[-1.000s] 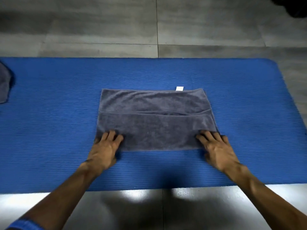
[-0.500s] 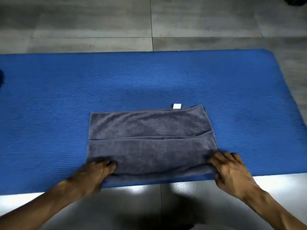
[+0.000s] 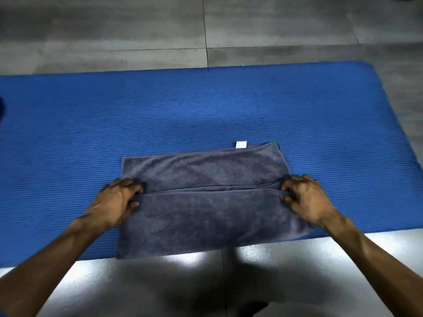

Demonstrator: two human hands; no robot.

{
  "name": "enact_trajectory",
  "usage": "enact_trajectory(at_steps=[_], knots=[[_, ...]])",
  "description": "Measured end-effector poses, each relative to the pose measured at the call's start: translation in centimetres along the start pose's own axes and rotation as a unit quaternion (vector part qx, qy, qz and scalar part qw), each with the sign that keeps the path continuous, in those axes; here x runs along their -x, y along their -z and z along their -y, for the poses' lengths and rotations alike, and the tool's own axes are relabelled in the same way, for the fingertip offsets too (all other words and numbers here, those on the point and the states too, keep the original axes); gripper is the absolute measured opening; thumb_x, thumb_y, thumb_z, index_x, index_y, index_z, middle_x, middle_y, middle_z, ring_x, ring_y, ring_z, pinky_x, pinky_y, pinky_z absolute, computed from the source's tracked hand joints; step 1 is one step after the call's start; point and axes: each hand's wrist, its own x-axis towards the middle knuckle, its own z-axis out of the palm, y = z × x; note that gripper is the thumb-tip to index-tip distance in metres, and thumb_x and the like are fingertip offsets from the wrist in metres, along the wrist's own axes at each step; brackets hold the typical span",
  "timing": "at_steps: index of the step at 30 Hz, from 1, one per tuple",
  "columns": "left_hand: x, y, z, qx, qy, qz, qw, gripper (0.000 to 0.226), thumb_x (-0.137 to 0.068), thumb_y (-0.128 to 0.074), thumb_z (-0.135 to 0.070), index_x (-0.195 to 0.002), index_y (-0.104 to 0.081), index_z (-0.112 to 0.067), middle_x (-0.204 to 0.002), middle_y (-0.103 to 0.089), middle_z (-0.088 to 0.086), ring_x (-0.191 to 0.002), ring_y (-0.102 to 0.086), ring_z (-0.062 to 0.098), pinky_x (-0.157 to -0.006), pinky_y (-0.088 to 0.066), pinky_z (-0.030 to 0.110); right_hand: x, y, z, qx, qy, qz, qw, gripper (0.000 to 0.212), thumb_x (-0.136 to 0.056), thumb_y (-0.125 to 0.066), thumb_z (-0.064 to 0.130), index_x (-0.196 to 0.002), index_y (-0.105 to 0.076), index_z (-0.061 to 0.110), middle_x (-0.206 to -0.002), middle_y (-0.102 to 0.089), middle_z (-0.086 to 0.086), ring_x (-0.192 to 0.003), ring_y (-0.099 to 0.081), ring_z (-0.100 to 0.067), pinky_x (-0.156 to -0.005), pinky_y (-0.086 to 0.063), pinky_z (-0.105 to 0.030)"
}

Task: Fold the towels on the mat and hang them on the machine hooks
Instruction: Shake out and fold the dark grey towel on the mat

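A grey towel (image 3: pixel 206 202), folded into a wide rectangle, lies on the blue ribbed mat (image 3: pixel 206 106) near its front edge. A small white label (image 3: pixel 241 144) sticks out of its far edge. A fold seam runs across the towel's middle. My left hand (image 3: pixel 116 200) grips the towel's left edge at that seam with curled fingers. My right hand (image 3: pixel 302 197) pinches the right edge at the seam, and the cloth bunches there. The towel's near edge overhangs the mat onto the floor.
Grey floor tiles (image 3: pixel 274 26) lie beyond the mat, and shiny floor (image 3: pixel 160 282) lies in front of it. A dark shape (image 3: pixel 1 108) shows at the left frame edge on the mat. No machine hooks are in view.
Both hands slid the towel toward me, then moved from its near corners up to the middle fold seam and took hold of the side edges. The camera tilted down.
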Motion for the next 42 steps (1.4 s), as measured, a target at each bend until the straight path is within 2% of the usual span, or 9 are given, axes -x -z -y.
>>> enact_trajectory(at_steps=[5,10,15,21,28,30,34,40,42], knots=[[-0.4,0.4,0.8,0.087,0.036,-0.037,0.995,0.018,-0.074,-0.078,-0.016,-0.075,-0.061,-0.022,-0.077,-0.062,-0.004,-0.076,-0.055,0.025,-0.07,-0.046,0.035,-0.6,2.1,-0.8,-0.251,-0.076,-0.02,0.965,0.013,-0.081,-0.075,0.012,-0.079,-0.064,0.02,-0.076,-0.068,-0.002,-0.074,-0.062,-0.023,-0.068,-0.047,-0.025],[-0.3,-0.4,2.1,0.103,0.072,-0.038,0.991,0.022,-0.071,-0.077,-0.009,-0.081,-0.062,-0.022,-0.078,-0.066,0.001,-0.076,-0.061,0.03,-0.072,-0.052,0.041,-1.7,0.0,-0.6,-0.074,-0.007,-0.025,0.997,0.033,-0.081,-0.074,0.02,-0.113,-0.067,0.022,-0.108,-0.066,-0.002,-0.098,-0.059,-0.03,-0.091,-0.047,-0.044],[0.1,-0.1,2.6,0.105,0.036,-0.03,0.993,0.018,-0.07,-0.079,-0.003,-0.079,-0.072,-0.016,-0.074,-0.064,0.004,-0.067,-0.061,0.03,-0.074,-0.052,0.041,-1.7,0.7,-1.7,-0.032,0.031,-0.038,0.998,0.021,-0.073,-0.081,0.022,-0.083,-0.064,0.029,-0.102,-0.059,0.004,-0.092,-0.053,-0.025,-0.082,-0.046,-0.042],[0.6,4.8,2.2,0.251,0.071,0.048,0.964,0.018,-0.075,-0.076,0.003,-0.074,-0.072,-0.014,-0.068,-0.071,-0.002,-0.071,-0.064,0.004,-0.062,-0.044,0.011,-1.5,7.0,-1.3,-0.333,-0.031,0.182,0.925,0.015,-0.075,-0.081,0.005,-0.079,-0.07,0.015,-0.066,-0.066,0.004,-0.06,-0.055,-0.004,-0.059,-0.043,-0.013],[-4.3,7.0,3.2,0.26,0.139,-0.051,0.954,0.014,-0.085,-0.064,0.007,-0.085,-0.068,-0.006,-0.074,-0.066,0.005,-0.058,-0.054,-0.021,-0.061,-0.036,-0.004,-6.7,9.2,-0.2,-0.409,-0.107,0.073,0.903,0.008,-0.088,-0.066,0.003,-0.092,-0.069,0.01,-0.06,-0.054,0.005,-0.05,-0.044,-0.002,-0.046,-0.033,-0.011],[-5.7,6.0,3.0,0.234,0.154,-0.062,0.958,0.015,-0.085,-0.06,0.009,-0.089,-0.069,-0.002,-0.08,-0.067,0.01,-0.059,-0.057,-0.017,-0.06,-0.037,-0.001,-8.1,7.9,0.6,-0.404,-0.133,0.039,0.904,0.01,-0.091,-0.063,-0.001,-0.092,-0.066,0.009,-0.048,-0.055,0.013,-0.042,-0.047,0.004,-0.043,-0.033,-0.006],[-6.9,4.7,3.4,0.176,0.193,-0.073,0.962,0.014,-0.084,-0.061,0.001,-0.087,-0.07,-0.009,-0.084,-0.069,0.01,-0.084,-0.066,0.024,-0.078,-0.045,0.027,-9.5,7.0,1.6,-0.408,-0.17,0.011,0.897,0.011,-0.092,-0.057,-0.004,-0.095,-0.064,0.005,-0.041,-0.055,0.017,-0.036,-0.047,0.008,-0.037,-0.032,-0.005],[-7.6,5.0,4.1,0.174,0.201,-0.094,0.959,0.016,-0.082,-0.065,-0.002,-0.096,-0.071,-0.008,-0.094,-0.071,0.013,-0.091,-0.065,0.03,-0.082,-0.046,0.031,-10.9,6.5,1.7,-0.403,-0.196,-0.05,0.892,0.01,-0.091,-0.064,0.003,-0.099,-0.064,0.009,-0.07,-0.055,-0.002,-0.045,-0.05,0.008,-0.041,-0.035,-0.004],[-7.2,4.1,3.5,0.146,0.202,-0.107,0.962,0.027,-0.082,-0.063,-0.004,-0.109,-0.065,-0.004,-0.106,-0.065,0.021,-0.1,-0.061,0.038,-0.088,-0.048,0.039,-11.1,5.3,2.1,-0.343,-0.219,-0.099,0.908,0.018,-0.089,-0.065,0.01,-0.107,-0.063,0.011,-0.087,-0.062,-0.004,-0.073,-0.06,-0.003,-0.063,-0.048,-0.011]])
